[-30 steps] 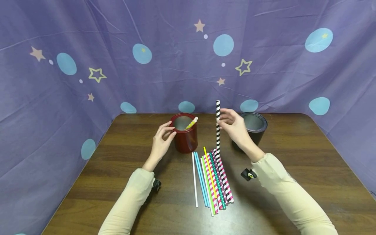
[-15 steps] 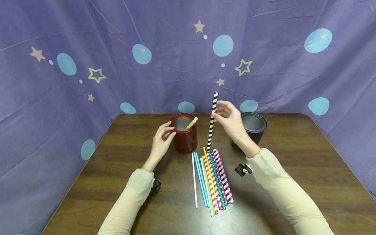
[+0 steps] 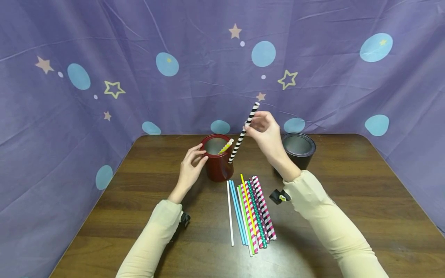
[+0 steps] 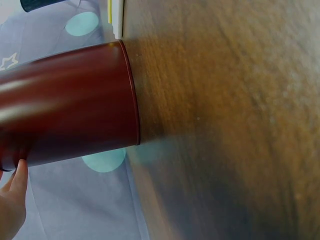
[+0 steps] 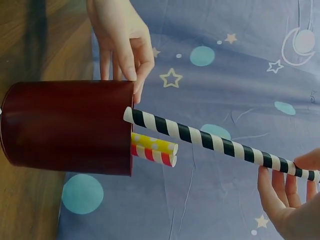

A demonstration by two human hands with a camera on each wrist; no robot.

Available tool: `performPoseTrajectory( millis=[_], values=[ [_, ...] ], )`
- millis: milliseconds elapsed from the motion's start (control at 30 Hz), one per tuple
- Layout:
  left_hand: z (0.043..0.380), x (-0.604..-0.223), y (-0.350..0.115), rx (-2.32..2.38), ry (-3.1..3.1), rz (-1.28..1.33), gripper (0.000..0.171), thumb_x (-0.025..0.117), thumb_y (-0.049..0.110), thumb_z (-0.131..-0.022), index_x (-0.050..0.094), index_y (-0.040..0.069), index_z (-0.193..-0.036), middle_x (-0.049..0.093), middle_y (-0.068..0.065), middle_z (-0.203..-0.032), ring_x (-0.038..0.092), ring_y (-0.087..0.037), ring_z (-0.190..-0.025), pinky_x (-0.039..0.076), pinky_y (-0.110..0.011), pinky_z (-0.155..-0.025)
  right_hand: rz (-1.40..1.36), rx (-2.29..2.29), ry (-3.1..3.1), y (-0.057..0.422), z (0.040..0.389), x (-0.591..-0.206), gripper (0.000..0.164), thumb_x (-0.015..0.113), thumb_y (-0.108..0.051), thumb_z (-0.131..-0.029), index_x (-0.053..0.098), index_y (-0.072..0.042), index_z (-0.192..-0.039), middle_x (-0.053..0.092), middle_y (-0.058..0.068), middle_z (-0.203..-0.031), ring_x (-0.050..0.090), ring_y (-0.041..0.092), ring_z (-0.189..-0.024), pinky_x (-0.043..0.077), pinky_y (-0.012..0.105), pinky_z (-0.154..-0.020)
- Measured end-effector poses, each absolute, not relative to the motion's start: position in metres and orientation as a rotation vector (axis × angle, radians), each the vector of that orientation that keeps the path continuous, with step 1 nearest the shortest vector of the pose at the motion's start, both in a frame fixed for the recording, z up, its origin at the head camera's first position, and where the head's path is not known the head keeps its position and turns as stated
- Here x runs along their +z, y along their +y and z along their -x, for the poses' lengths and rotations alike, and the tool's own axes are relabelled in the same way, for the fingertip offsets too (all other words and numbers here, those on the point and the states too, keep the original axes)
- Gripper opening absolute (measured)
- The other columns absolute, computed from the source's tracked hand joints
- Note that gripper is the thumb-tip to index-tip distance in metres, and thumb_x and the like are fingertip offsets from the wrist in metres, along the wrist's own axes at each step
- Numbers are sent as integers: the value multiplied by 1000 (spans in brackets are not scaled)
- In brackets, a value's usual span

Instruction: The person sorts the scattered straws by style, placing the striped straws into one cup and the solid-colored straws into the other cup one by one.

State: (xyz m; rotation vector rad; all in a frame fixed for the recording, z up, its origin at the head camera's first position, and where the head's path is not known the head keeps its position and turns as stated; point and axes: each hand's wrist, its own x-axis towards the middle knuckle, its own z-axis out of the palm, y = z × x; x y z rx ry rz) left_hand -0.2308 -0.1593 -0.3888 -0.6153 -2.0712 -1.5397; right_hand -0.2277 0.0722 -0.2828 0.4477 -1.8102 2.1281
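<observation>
In my right hand a black-and-white striped paper straw is pinched between thumb and fingers near its upper end. It slants, its lower end overlapping the right side of the dark red cup in the head view and right at the rim in the right wrist view. My left hand holds that cup at the left of its rim, fingertips and thumb against it. Out of the cup's mouth lean a yellow dotted straw and a red-and-white striped straw.
Several straws, plain, striped and dotted, lie side by side on the wooden table in front of the cup. A black cup stands to the right, partly behind my right wrist. A purple patterned cloth hangs behind.
My right hand has lifted the black-and-white straw off the pile and moved it up and left to the red cup, tilting it. The left hand stays at the cup.
</observation>
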Motion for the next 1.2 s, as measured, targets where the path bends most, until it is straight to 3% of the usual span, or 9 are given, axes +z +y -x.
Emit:
performPoseTrajectory(
  millis=[600, 1200],
  values=[
    [232, -390, -159, -1548, -2072, 616, 20, 59, -4, -81, 57, -15, -97, 46, -28, -121, 48, -37, -109, 45, -46, -88, -419, 2188, -1723, 62, 234, -287, 32, 58, 14, -73, 45, -13, -85, 59, -7, -75, 58, 6, -72, 54, 24, -68],
    [231, -390, -158, -1540, -2070, 605, 19, 59, -7, -80, 56, -15, -97, 46, -29, -120, 47, -39, -110, 45, -48, -87, -431, 2065, -1876, 52, 243, -309, 26, 62, 10, -72, 46, -6, -84, 58, -6, -73, 56, 2, -68, 47, 16, -66]
  ],
)
